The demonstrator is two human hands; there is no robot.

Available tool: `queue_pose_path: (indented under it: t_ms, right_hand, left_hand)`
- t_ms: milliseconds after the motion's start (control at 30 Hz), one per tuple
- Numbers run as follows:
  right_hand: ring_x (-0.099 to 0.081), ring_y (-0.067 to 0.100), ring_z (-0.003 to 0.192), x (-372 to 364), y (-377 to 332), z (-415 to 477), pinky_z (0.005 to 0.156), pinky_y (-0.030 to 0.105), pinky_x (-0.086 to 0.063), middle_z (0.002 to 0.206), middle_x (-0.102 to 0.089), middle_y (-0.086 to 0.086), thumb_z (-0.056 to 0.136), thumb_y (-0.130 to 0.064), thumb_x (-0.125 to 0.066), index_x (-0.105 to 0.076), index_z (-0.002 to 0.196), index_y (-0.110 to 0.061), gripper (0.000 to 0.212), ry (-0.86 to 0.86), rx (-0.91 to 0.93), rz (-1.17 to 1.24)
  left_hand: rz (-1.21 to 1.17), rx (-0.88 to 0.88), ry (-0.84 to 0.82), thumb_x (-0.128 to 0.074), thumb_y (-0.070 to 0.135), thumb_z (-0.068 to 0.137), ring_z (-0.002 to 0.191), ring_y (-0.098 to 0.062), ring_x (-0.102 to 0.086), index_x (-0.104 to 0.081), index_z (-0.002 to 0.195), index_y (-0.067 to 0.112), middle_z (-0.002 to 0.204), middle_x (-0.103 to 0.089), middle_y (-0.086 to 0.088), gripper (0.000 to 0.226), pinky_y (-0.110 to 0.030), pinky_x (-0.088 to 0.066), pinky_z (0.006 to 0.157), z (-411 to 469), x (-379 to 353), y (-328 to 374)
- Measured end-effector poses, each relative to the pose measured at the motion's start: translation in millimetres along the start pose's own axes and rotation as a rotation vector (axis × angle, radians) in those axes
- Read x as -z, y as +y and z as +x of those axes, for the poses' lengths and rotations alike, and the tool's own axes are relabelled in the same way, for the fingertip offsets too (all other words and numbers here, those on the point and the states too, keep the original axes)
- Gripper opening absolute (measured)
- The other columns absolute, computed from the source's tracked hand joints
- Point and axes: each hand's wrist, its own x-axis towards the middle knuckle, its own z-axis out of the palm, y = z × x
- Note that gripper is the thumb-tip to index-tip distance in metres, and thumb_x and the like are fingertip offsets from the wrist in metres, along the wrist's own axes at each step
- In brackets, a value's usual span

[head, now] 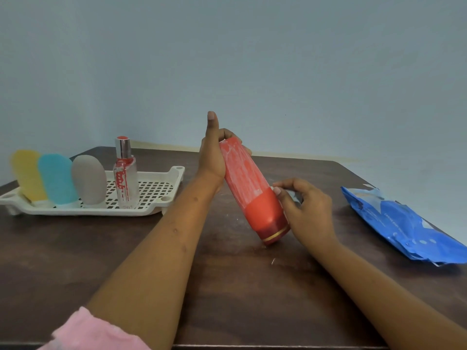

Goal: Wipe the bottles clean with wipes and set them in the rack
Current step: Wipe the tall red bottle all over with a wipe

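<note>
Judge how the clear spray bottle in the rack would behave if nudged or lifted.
The clear spray bottle is tall and narrow on the slotted rack, so it probably tips easily. Its clear walls look like glass: likely stiff, fragile, heavy for its size. Smooth sides may be slippery.

Concealed, cropped items
Wipe (294, 197) mostly inside right hand (307, 210); left hand (211, 157) fingers behind red bottle (249, 183); wipes pack (404, 228) cropped at right edge, print illegible.

Dark brown, wood-grain worktop (227, 286), viewed from its near edge. A plain pale blue-grey wall (252, 59) rises behind the far edge. Small white specks (273, 261) lie scattered near the worktop's middle.
</note>
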Motion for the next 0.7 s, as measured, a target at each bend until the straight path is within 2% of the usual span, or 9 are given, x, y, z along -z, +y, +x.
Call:
queue_pose_path:
  t_ms: [67, 200, 400, 467, 567, 700]
  right_hand:
    - [-0.054, -0.016, 0.083, 0.3, -2.4, -0.9, 0.070, -0.003, -0.034, 0.082, -0.061, -0.022, 0.088, -0.018, -0.065, -0.069, 0.091, -0.023, 0.007, 0.039, 0.015, 0.027]
    - [-0.057, -0.002, 0.082, -0.5, -3.9, -3.5, 0.073, 0.000, -0.037, 0.087, -0.067, -0.009, 0.087, -0.018, -0.066, -0.071, 0.094, -0.016, 0.009, 0.067, 0.087, 0.035]
    - [-0.054, 0.004, 0.088, -1.7, -8.9, -8.2, 0.083, 0.002, -0.031, 0.090, -0.067, -0.006, 0.085, -0.017, -0.065, -0.070, 0.091, -0.015, 0.008, 0.024, 0.370, -0.139]
    - [-0.054, 0.009, 0.088, -2.7, -11.6, -10.3, 0.082, 0.008, -0.033, 0.090, -0.067, -0.003, 0.084, -0.014, -0.066, -0.068, 0.091, -0.014, 0.007, -0.009, 0.463, -0.161]
    - [-0.052, 0.017, 0.085, -4.8, -16.1, -14.9, 0.077, 0.025, -0.040, 0.089, -0.065, 0.002, 0.084, -0.009, -0.065, -0.065, 0.093, -0.011, 0.009, -0.072, 0.589, -0.189]
    - [-0.054, 0.024, 0.080, -10.4, -20.2, -21.7, 0.067, 0.035, -0.045, 0.084, -0.062, 0.005, 0.085, -0.003, -0.062, -0.065, 0.093, -0.010, 0.011, -0.194, 0.826, -0.358]
  left_hand:
    - [0.025, -0.010, -0.010, -0.021, 0.055, 0.099, 0.056, -0.024, -0.064, -0.052, 0.063, 0.007, 0.048, -0.060, -0.003, 0.068, -0.032, -0.052, 0.060, -0.9, -2.9, 1.4]
    - [0.045, -0.015, -0.006, -0.019, 0.054, 0.099, 0.057, -0.024, -0.064, -0.052, 0.063, 0.008, 0.048, -0.061, -0.001, 0.067, -0.033, -0.052, 0.063, -3.2, -4.3, 3.7]
    - [0.049, -0.004, 0.036, -0.021, 0.055, 0.099, 0.059, -0.026, -0.064, -0.053, 0.062, 0.011, 0.048, -0.061, 0.000, 0.066, -0.037, -0.053, 0.070, -6.4, -4.6, 3.4]
    - [0.051, 0.008, 0.051, -0.022, 0.057, 0.098, 0.060, -0.026, -0.064, -0.054, 0.061, 0.011, 0.048, -0.061, 0.000, 0.066, -0.041, -0.053, 0.074, -7.0, -4.1, 3.5]
    - [0.076, 0.019, 0.070, -0.022, 0.058, 0.098, 0.057, -0.023, -0.065, -0.053, 0.064, 0.010, 0.048, -0.061, 0.000, 0.066, -0.037, -0.055, 0.071, -7.9, -3.6, 3.4]
    - [0.079, 0.020, 0.081, -0.022, 0.057, 0.098, 0.061, -0.025, -0.065, -0.052, 0.065, 0.011, 0.048, -0.062, 0.002, 0.064, -0.036, -0.054, 0.071, -7.9, -3.7, 3.7]
